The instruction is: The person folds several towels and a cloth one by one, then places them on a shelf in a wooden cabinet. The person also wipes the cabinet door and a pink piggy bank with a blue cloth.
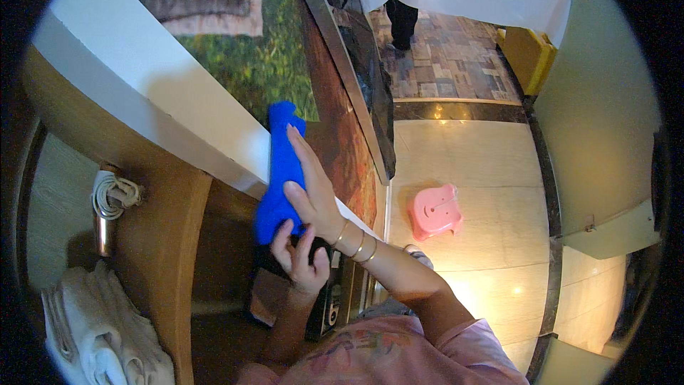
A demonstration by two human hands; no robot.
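Observation:
A bright blue cloth [283, 171] lies over the end of a white ledge, against a panel printed with a green and brown picture [251, 69]. My right hand [318, 198], with thin bracelets at the wrist, rests flat on the cloth, its fingers stretched along it. Below it, my left hand [302, 259] touches the lower end of the cloth with bent, parted fingers; whether it grips the fabric is not clear. The white ledge [197, 112] runs from the cloth to the upper left.
A pink plastic stool [435, 212] stands on the tiled floor to the right. A hair dryer with a coiled cord [105, 214] and folded white towels [104, 326] are at the left. Dark plastic sheeting [374, 80] hangs beyond the panel's frame; a yellow object [526, 61] stands farther off.

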